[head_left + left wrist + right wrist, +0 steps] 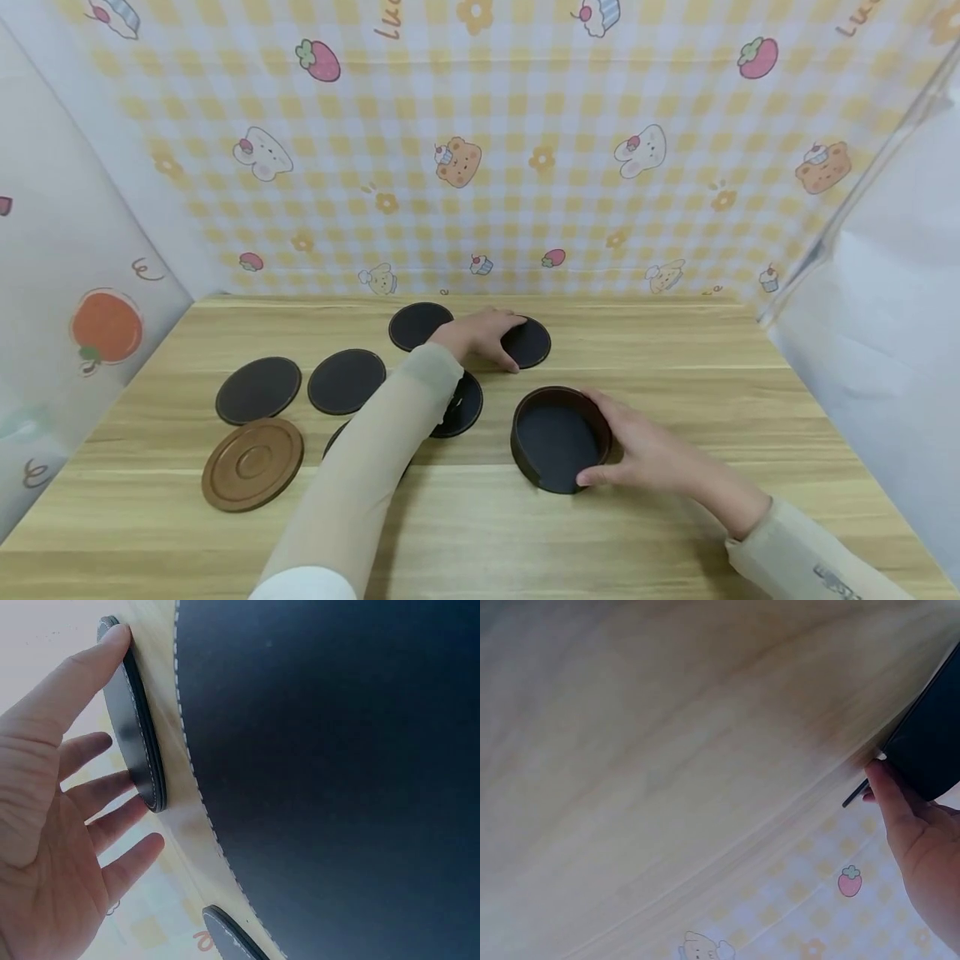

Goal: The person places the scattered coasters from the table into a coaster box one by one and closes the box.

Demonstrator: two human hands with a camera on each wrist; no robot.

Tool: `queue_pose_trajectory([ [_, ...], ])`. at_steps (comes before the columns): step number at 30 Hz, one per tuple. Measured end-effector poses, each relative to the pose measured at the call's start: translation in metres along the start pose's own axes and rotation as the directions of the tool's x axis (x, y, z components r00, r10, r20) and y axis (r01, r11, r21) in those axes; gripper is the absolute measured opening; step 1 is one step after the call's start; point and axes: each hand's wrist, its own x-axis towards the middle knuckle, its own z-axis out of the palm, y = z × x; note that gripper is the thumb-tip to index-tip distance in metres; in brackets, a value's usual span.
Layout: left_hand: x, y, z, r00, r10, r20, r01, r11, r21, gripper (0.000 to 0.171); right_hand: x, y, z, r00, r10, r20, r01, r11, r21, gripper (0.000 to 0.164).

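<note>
My left hand (483, 333) reaches to a round black coaster (531, 343) at the back of the table. In the left wrist view, the thumb touches the rim of that coaster (135, 742), and the other fingers spread loosely along its far side. My right hand (637, 446) grips the side of a round, dark, open-topped holder (558, 442), thumb toward the front and fingers behind. The holder's dark floor shows from above. At the edge of the right wrist view, the right hand (922, 840) is against the holder's dark wall (930, 735).
Several more black coasters lie flat at left and centre, including one at the far left (258, 390), one beside it (347, 381) and one at the back (421, 326). My left sleeve (375, 467) partly covers others. A brown wooden disc (252, 464) lies front left.
</note>
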Motion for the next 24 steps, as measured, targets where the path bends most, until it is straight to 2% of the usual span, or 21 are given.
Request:
queue_pose_trajectory([
  [6, -0.004, 0.002, -0.001, 1.000, 0.019, -0.019, -0.018, 0.998, 0.060, 0.082, 0.001, 0.000, 0.000, 1.000, -0.008, 0.000, 0.008, 1.000, 0.008, 0.112],
  [12, -0.013, 0.004, -0.002, 0.999, 0.052, -0.009, -0.051, 0.993, 0.109, 0.079, -0.001, 0.001, -0.001, 1.000, -0.007, 0.000, 0.007, 1.000, 0.000, 0.113],
  [24, -0.038, -0.004, -0.005, 0.998, 0.060, -0.020, -0.058, 0.996, 0.074, 0.079, -0.002, 0.000, 0.000, 1.000, -0.021, -0.007, 0.021, 1.000, -0.008, 0.112],
])
